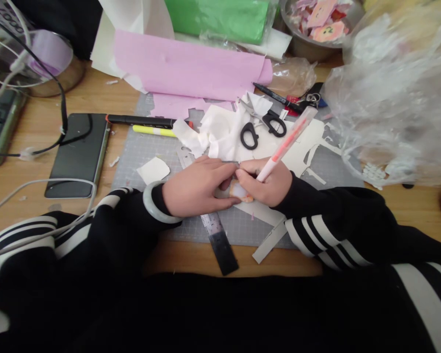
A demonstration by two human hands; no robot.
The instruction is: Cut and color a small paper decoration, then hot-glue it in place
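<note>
My right hand (270, 184) is closed round a pen (288, 142) with a whitish barrel and an orange-red core, tilted up to the right. Its tip is hidden by my fingers. My left hand (206, 184) pinches the edge of a small white and orange piece (240, 191), perhaps paper, lying between both hands. A metal ruler (213, 223) with a black end passes under my left hand. Above my hands, black-handled scissors (260, 122) rest on white paper scraps (220, 127). Left of my left hand lies a cut white piece (153, 170).
Beneath everything is a grey cutting mat (132, 162). Pink sheets (191, 63) and a green pack (220, 19) lie at the back. A metal bowl (297, 46) holds coloured cutouts. Clear plastic bags (400, 98) fill the right. Left are a phone (77, 154), cables and markers (143, 120).
</note>
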